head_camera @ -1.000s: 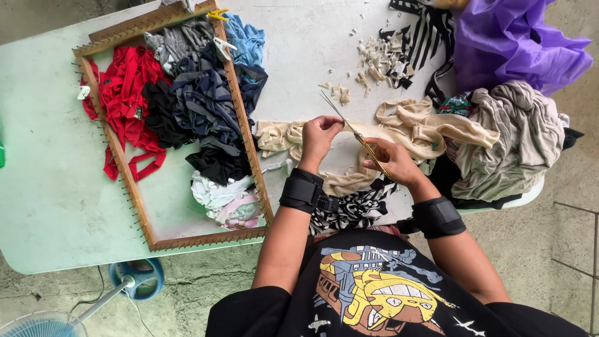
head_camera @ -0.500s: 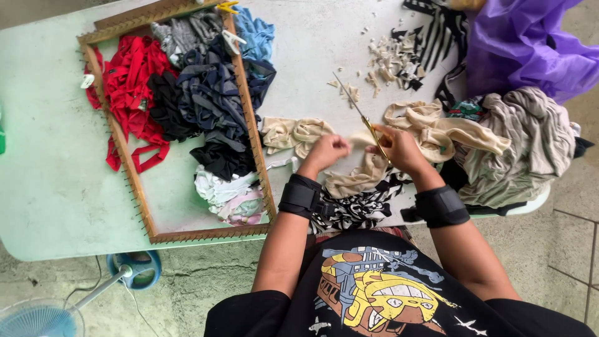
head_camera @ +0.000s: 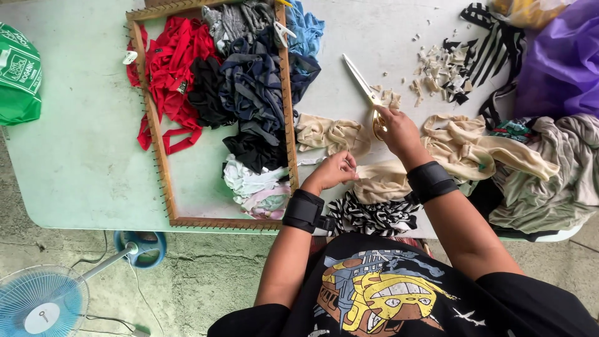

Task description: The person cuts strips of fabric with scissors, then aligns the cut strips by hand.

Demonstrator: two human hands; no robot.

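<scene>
Cutting cloth into strips, seen from above. Your right hand is closed through the handles of the scissors, whose blades point up and away from you, toward the far side of the table. Your left hand is pinched, fingertips together, on the edge of the cream cloth just right of the wooden frame. Judged from this, the step in hand is readying the next cut: the blades are lifted clear of the cloth. The next move likely calls for you to draw the pinched edge taut and bring the open blades down to it, well clear of your left fingertips.

Count: one pair of scissors; one frame, filled with red, grey, blue, black and white strips; one loose bundle of cream strips just right of the frame; one scatter of small offcuts far right of it; one striped cloth below the frame's right corner; one fan on the floor below the frame.
</scene>
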